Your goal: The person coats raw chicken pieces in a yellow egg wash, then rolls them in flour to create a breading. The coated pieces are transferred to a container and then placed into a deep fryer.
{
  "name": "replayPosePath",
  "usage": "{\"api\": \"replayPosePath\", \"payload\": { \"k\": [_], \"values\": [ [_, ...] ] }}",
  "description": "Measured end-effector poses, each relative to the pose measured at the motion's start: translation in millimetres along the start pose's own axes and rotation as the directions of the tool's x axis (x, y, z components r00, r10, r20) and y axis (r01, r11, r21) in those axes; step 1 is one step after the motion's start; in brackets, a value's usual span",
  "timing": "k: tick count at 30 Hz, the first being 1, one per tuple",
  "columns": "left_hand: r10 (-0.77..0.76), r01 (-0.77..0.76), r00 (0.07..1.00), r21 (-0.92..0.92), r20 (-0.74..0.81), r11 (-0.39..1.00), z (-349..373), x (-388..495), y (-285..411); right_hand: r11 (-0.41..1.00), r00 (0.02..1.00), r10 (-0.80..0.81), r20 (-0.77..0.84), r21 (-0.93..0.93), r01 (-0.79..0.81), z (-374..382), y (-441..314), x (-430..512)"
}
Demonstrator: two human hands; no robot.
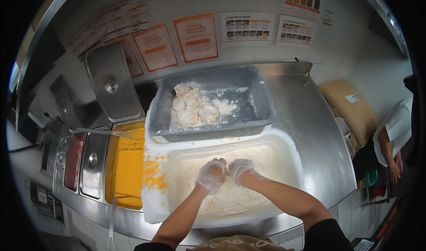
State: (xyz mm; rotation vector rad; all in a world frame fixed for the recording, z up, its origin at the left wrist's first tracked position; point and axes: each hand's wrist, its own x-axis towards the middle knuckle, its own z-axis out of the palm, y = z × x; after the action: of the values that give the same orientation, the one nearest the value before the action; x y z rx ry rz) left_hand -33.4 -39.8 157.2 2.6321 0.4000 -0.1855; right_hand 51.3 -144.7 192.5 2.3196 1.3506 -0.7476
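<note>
My left hand [212,173] and my right hand [242,171], both in clear plastic gloves, meet over a white tub [293,151] of pale flour [256,197]. Their fingers curl inward and nearly touch. Whether a piece lies between them is hidden by the hands. Just beyond stands a grey plastic bin [213,137] holding flour-coated pieces [191,107], heaped at its left side, with loose flour to their right. On the left, a pan of yellow batter [128,171] contains a wire basket [116,174].
A whisk [126,133] rests across the batter pan. Lidded steel pans [93,161] and a pan of raw meat [79,161] sit further left. Batter spatters mark the white surface [154,174]. At right are the steel table [319,144], a brown sack [349,104] and another person [396,131].
</note>
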Motion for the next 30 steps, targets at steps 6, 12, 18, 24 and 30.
{"api": "replayPosePath", "payload": {
  "k": [6,12,18,24,30],
  "values": [
    [-0.008,-0.052,0.973,-0.253,-0.230,0.966,-172.4,-8.5,-30.7,0.988,0.913,-0.008,-0.408,0.138,0.071,-150.6,24.8,-75.0],
    [0.067,-0.070,0.749,0.022,-0.659,0.997,-264.9,37.3,-16.8,0.993,0.682,0.103,-0.724,0.116,-0.026,-235.9,5.8,-69.9],
    [-0.177,-0.036,0.883,-0.439,-0.434,0.898,-147.4,-8.0,-86.7,0.911,0.901,-0.025,-0.433,0.361,0.199,-104.3,14.8,-30.4],
    [-0.547,0.607,0.787,-0.200,0.287,0.769,41.0,-39.0,-153.8,0.790,0.973,0.192,0.126,0.569,-0.229,133.6,56.4,66.7],
    [-0.651,0.774,0.629,-0.423,0.425,0.471,89.1,-9.6,-171.3,0.252,0.913,0.096,0.397,0.878,-0.408,260.8,81.4,121.2]
  ]
}}
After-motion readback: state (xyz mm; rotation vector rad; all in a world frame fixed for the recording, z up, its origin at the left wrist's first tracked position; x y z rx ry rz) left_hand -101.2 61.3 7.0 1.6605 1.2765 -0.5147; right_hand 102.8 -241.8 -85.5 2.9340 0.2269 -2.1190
